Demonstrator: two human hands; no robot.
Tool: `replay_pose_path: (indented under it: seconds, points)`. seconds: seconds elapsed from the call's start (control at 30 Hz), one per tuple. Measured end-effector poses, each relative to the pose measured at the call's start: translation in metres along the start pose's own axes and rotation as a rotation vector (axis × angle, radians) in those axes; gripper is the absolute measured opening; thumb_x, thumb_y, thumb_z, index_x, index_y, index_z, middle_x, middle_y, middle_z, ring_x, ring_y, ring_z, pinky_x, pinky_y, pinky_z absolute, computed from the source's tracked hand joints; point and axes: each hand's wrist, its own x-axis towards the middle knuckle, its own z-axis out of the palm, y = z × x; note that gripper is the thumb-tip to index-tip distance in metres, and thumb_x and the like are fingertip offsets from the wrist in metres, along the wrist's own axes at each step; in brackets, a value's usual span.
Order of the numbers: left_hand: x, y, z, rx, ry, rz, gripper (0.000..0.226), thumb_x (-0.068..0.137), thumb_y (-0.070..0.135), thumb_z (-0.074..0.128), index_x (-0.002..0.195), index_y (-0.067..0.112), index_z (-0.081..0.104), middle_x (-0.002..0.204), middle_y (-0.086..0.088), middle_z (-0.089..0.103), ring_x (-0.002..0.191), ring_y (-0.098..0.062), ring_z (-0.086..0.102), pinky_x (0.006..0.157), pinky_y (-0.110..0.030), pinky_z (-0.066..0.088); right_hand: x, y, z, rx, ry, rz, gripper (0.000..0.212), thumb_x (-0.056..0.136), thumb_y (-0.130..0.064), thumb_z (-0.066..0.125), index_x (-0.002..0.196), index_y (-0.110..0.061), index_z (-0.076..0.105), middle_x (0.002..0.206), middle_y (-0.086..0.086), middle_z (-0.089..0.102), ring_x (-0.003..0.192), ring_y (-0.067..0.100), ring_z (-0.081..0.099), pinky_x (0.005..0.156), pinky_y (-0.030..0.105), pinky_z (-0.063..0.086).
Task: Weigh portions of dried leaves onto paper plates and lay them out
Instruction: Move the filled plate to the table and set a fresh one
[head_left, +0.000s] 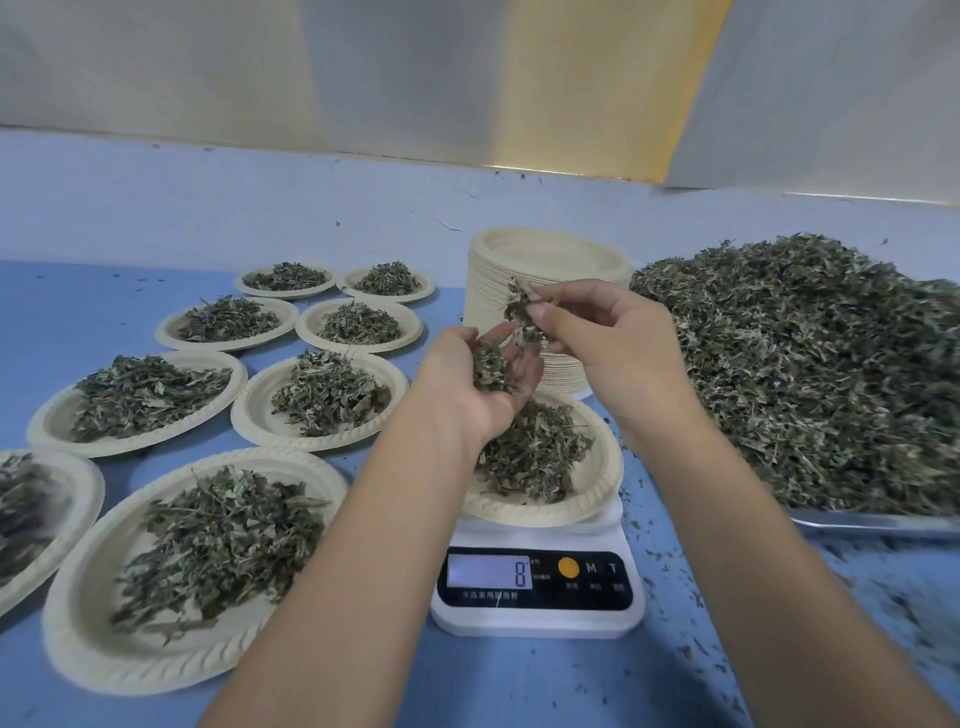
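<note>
Over the weighing plate (597, 501), right hand (605, 332) pinches leaves (521, 307) above cupped left hand (480, 384).

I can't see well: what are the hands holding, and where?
The left hand cups dried green leaves in its palm; the right hand pinches another clump with fingertips.

A cream paper plate (597, 501) of dried leaves (535, 457) sits on the white digital scale (540, 621), which reads 8. Eight filled plates (78, 642) lie left of it, an empty-plate stack (483, 291) behind, and a loose leaf heap (810, 374) to the right.
</note>
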Motion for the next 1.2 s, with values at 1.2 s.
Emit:
replay_pose_path:
  seconds: [1.2]
  points:
    - [0.002, -0.005, 0.003, 0.049, 0.046, 0.068, 0.015, 0.092, 0.004, 0.055, 0.077, 0.003, 0.059, 0.081, -0.012, 0.059, 0.076, -0.022, 0.057, 0.063, -0.022, 0.049, 0.006, 0.017, -0.002, -0.103, 0.087, -0.033, 0.016, 0.083, -0.011, 0.072, 0.076, -0.025, 0.071, 0.067, -0.014, 0.069, 0.065, -0.001, 0.06, 0.071, 0.022, 0.052]
